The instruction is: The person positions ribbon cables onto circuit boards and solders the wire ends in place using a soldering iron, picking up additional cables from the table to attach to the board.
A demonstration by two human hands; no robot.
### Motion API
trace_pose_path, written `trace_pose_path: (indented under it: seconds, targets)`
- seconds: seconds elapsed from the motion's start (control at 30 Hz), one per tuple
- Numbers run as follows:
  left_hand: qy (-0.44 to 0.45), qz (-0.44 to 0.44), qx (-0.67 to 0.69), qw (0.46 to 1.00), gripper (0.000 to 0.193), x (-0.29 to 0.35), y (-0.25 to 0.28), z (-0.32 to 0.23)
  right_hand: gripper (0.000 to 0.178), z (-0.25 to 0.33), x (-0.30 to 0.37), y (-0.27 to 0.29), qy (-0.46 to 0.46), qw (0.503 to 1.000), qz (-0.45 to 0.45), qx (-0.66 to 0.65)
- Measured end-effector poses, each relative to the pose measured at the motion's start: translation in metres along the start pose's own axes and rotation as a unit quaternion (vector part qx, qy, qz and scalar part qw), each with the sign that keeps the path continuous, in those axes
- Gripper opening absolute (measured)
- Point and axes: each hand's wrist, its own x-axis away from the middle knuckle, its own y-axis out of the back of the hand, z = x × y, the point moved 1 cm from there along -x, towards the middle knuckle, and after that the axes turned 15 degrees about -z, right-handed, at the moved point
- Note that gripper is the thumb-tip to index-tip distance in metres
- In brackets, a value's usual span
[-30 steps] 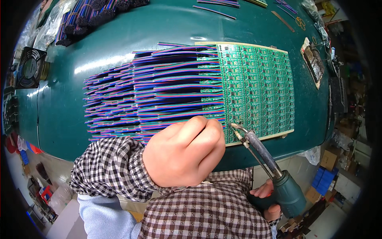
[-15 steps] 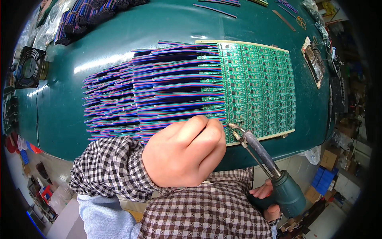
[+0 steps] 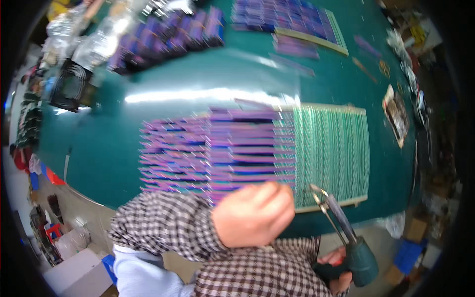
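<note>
The picture is smeared by motion. A green circuit board panel (image 3: 331,153) with pale edge strips lies on the table. Rows of thin multicoloured wires (image 3: 247,143) run from its left part out to the left. Over the near end of these wires, my left hand (image 3: 253,215) is closed, its fingertips by the board's near left part; whatever they pinch is hidden. My right hand (image 3: 336,267) grips a soldering iron (image 3: 361,262) with a dark green handle and a thin side tube. Its tip is above the near part of the board, right of the wire ends.
Bundled wires (image 3: 173,37) lie at the back left, beside a square black fan (image 3: 71,85). Another wired panel (image 3: 309,22) is at the back. A dirty pale tray (image 3: 396,116) stands at the right. The green table (image 3: 99,153) ends in a curved front edge.
My view has shifted, showing more of the table's back. The iron's tip has moved right, away from the wire ends. My left hand stays closed by the near wires.
</note>
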Motion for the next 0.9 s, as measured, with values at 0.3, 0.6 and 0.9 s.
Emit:
trace_pose_path:
  seconds: [0.3, 0.6, 0.9]
  targets:
    - [0.025, -0.039, -0.002, 0.999, 0.027, 0.01, -0.007, -0.007, 0.071, 0.034, -0.015, -0.048, -0.083, 0.997, -0.007, 0.002]
    - [0.01, -0.049, -0.033, 0.998, 0.026, 0.005, -0.006, -0.002, 0.059, 0.038, -0.024, -0.053, -0.049, 0.998, 0.025, 0.003]
    - [0.019, -0.076, -0.019, 0.997, 0.02, 0.016, -0.008, -0.01, 0.057, 0.032, -0.03, -0.039, -0.075, 0.995, 0.059, 0.0]
